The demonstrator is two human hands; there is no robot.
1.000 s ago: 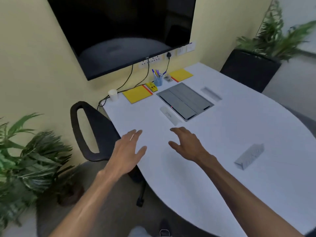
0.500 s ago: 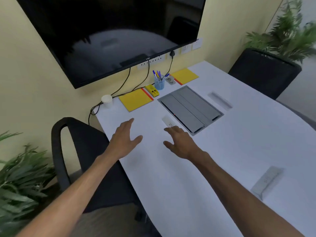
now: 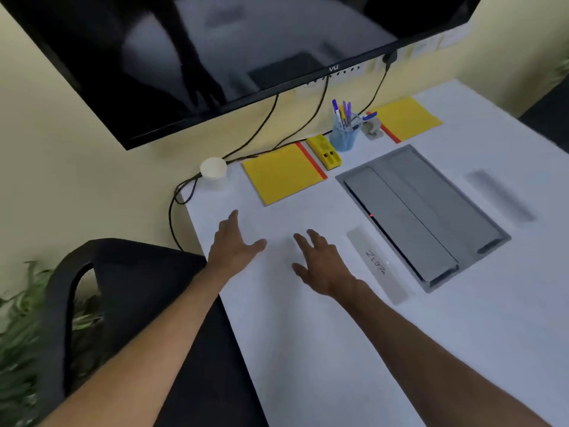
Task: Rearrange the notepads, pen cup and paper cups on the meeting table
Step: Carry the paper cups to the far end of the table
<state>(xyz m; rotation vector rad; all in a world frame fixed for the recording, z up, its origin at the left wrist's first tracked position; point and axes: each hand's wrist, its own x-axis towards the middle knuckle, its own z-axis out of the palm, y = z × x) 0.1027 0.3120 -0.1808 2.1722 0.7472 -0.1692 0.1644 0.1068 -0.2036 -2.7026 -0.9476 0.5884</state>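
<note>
Both hands have moved forward over the bench (image 3: 308, 349) since the earlier frame, closer to the things along the wall. The left hand (image 3: 233, 245) and right hand (image 3: 320, 262) are held palm down with fingers spread, holding nothing. Just beyond the left hand lies a yellow notepad (image 3: 282, 173) with an orange edge. To its left stands a stack of paper cups (image 3: 213, 170), near the bench corner. A blue pen cup (image 3: 344, 134) with pens stands further right, and a 2nd yellow notepad (image 3: 408, 118) lies beyond it. A white name card (image 3: 377, 264) lies just beside the right hand, next to a grey floor box lid (image 3: 421, 211).
</note>
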